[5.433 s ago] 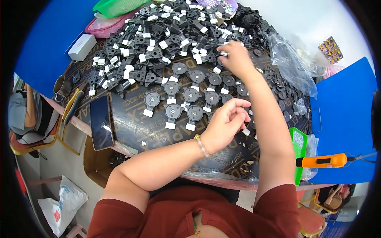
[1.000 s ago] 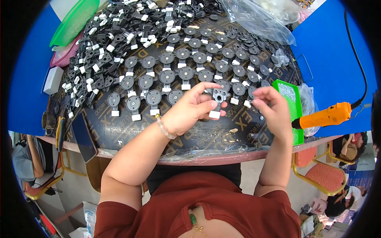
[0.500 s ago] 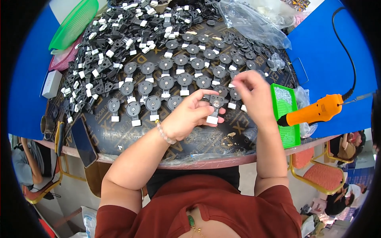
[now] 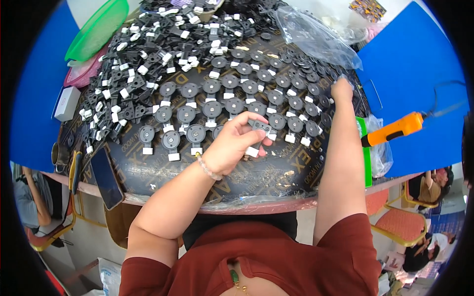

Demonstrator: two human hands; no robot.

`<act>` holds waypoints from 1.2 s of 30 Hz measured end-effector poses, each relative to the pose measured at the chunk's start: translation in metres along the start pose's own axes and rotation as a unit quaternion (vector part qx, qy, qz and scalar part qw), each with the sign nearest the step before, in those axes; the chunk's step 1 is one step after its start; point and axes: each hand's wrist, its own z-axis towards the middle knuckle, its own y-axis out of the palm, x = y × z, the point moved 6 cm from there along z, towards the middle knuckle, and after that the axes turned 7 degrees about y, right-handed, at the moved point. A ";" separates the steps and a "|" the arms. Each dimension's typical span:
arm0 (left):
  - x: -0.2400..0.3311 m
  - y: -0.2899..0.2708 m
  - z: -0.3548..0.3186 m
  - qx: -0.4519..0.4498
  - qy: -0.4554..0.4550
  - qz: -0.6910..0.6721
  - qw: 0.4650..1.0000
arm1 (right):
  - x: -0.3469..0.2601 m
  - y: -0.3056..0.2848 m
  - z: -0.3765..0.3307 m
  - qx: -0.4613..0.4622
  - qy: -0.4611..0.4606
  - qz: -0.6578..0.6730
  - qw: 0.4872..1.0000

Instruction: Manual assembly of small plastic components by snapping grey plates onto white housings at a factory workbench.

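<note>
Black plastic bracket with a white clip [image 4: 257, 132] is pinched in the left hand [image 4: 232, 148], thumb and fingertips closed on its dark body, held just above the desk [image 4: 276, 172] near the front rows. White end pokes out below the fingers.

Right hand [image 4: 341, 90] is stretched out to the far right edge of the laid-out parts, by the loose black discs [image 4: 316, 74] under the clear plastic bag [image 4: 316, 34]. Fingers curl down onto the pile; can't tell if they've closed on anything.

Handling, my read: part looks small, light and rigid, moulded plastic. No crush risk at normal finger force, but the white clip is probably the weak point, so hold by the black body, across the flat sides. Smooth plastic, so a fingertip pinch could let it twist; two fingers against the thumb is safer.

Around it: rows of assembled round pieces [image 4: 232, 106] laid out in a grid, heap of unsorted brackets [image 4: 138, 64] at back left, phone [image 4: 106, 177] at the front left edge, orange-handled tool [image 4: 392, 129] on the right, green tray [image 4: 96, 29] far left.
</note>
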 end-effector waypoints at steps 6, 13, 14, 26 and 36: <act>0.004 -0.003 -0.001 0.007 0.023 -0.006 1.000 | 0.015 0.022 0.024 0.016 0.009 -0.018 1.000; 0.004 -0.008 0.003 0.030 0.025 -0.003 0.999 | -0.059 -0.066 -0.044 0.135 -0.153 0.230 0.952; 0.003 -0.008 0.005 0.029 0.026 -0.002 0.999 | -0.076 -0.082 -0.078 0.075 -0.181 0.289 0.937; 0.012 -0.011 0.001 0.055 0.050 -0.049 0.996 | -0.112 -0.133 -0.272 -0.028 -0.399 0.400 0.824; 0.010 -0.011 0.003 0.045 0.057 -0.040 0.997 | -0.112 -0.120 -0.265 -0.080 -0.418 0.430 0.796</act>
